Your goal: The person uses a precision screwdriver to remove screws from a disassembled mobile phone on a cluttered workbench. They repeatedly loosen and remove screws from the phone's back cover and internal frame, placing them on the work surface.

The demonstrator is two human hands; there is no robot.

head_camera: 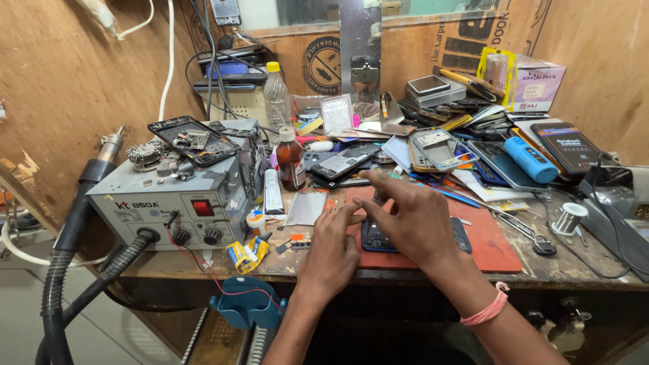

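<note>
Two big things framed the bench: a grey rework station [177, 200] at left, a red mat [488, 243] centre. On it lay a dark phone [376, 238], left hand [332, 251] steadying its edge, right hand [405, 215] spread over it. A white-and-purple box [537, 83] stood far right.

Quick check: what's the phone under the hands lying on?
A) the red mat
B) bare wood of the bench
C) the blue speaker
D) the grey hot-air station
A: the dark phone lies on the red mat, with the left hand at its left edge and the right hand spread over it.
</note>
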